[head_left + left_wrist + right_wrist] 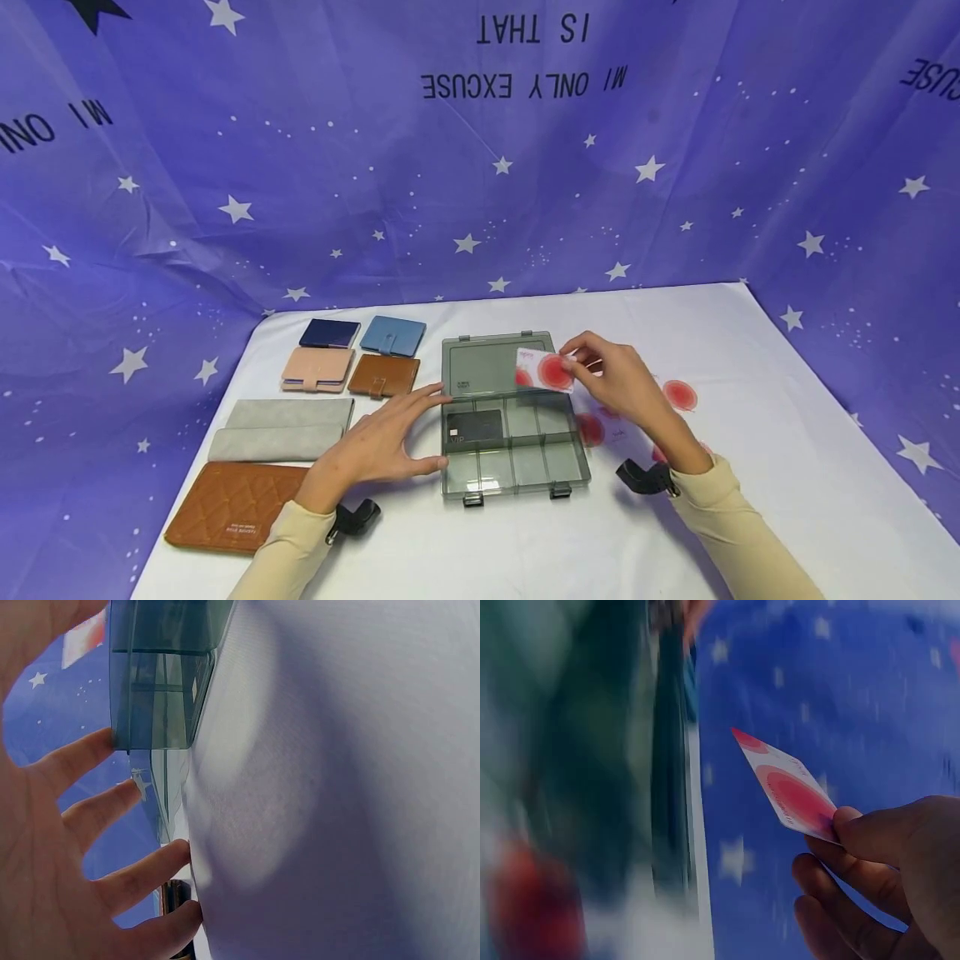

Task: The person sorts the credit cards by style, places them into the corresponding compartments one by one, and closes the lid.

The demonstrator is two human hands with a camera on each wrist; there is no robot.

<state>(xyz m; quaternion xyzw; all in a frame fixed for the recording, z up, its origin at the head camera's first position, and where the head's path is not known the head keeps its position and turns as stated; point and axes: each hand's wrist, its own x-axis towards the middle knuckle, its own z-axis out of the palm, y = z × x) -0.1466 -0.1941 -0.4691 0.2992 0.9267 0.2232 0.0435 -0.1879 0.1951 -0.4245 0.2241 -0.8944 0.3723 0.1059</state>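
An open smoky-grey plastic compartment box (pixel 528 468) lies in the middle of the table, lid folded back. In one of its compartments is a black card (pixel 483 426) marked VIP. My right hand (pixel 621 382) pinches a white card with red circles (pixel 531 358) by its edge between thumb and fingers, above the lid. The same card (pixel 791 791) shows tilted in the right wrist view. At the box's left side is my left hand (pixel 378 437), its fingers spread; in the left wrist view a fingertip (pixel 105 741) appears to touch the box wall (pixel 161 739).
More red-and-white cards (pixel 680 395) lie right of the box, partly hidden by the right arm. To the left are a navy card holder (pixel 330 332), a blue one (pixel 393 335), a pink one (pixel 317 367), a brown one (pixel 384 374), a grey wallet (pixel 281 425) and a brown quilted pouch (pixel 232 504).
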